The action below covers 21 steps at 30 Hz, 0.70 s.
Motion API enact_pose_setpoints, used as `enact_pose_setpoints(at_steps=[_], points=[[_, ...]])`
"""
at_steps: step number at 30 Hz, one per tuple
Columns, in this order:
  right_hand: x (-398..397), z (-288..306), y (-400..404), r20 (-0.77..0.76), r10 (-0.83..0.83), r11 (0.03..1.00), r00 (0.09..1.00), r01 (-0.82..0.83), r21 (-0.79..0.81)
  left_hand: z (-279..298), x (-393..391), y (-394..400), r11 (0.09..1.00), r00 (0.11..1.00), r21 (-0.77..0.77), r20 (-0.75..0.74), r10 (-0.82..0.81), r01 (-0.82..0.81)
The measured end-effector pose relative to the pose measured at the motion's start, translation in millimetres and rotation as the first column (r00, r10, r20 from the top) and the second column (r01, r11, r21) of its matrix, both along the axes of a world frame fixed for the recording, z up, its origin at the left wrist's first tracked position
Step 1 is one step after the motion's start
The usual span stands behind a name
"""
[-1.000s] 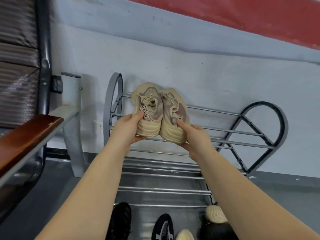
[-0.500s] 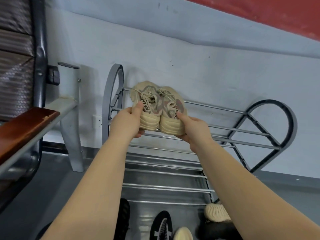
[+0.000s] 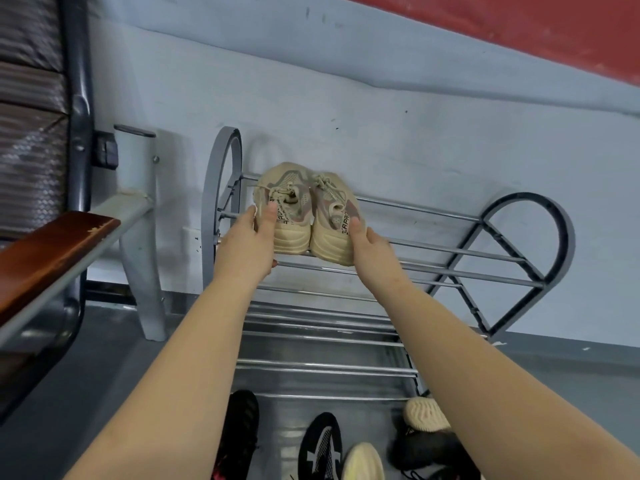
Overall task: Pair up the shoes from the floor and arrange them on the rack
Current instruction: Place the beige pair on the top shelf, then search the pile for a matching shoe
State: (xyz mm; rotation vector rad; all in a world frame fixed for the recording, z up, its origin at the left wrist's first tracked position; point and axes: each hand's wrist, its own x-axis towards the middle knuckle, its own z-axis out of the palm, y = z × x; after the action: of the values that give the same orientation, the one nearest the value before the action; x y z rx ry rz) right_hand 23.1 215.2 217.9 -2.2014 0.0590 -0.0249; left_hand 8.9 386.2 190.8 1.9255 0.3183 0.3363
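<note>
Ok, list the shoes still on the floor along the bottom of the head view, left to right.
Black shoe → black-and-white shoe → pale yellow shoe → dark shoe; the cream shoe overlaps it, so it is left unplaced.

One head-worn wide-angle view looks forward and down, close over the rack (image 3: 433,271) at 12 o'clock.

metal rack (image 3: 450,271), beige sneakers (image 3: 304,216) on top

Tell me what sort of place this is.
Probably an indoor entryway or waiting area: a metal shoe rack stands against a painted wall, loose shoes lie on the floor, and a bench stands beside it.
</note>
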Motion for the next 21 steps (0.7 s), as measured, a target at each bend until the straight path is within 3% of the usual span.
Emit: enact_pose_setpoints(at_steps=[4,9,12,15,21], points=[[-22.2,-12.8,-8.0,0.104,0.041,0.993,0.994,-0.030,-0.112,4.2,-18.3,-4.9,0.968,0.998,0.250,-0.059,-0.006,0.021],[-54.8,-44.8,-31.0,0.283,0.148,0.921,0.948,-0.027,-0.389,1.2,-56.8,-37.0,0.824,0.994,0.556,-0.073,-0.078,0.105],[-73.7,-69.8,-50.7,0.273,0.215,0.872,0.938,-0.058,-0.486,-15.1,-67.7,-58.7,0.685,0.989,0.713,-0.127,-0.081,0.148],[-91.4,-95.8,-73.5,0.194,0.233,0.817,0.953,-0.084,-0.571,-35.0,-78.7,-82.1,0.533,0.970,0.815,-0.137,-0.203,0.227],[-127.2,-153.5,-121.0,0.021,0.209,0.757,0.978,-0.148,-0.636,-89.5,-98.0,-115.2,0.175,0.827,0.854,-0.392,-0.403,0.490]])
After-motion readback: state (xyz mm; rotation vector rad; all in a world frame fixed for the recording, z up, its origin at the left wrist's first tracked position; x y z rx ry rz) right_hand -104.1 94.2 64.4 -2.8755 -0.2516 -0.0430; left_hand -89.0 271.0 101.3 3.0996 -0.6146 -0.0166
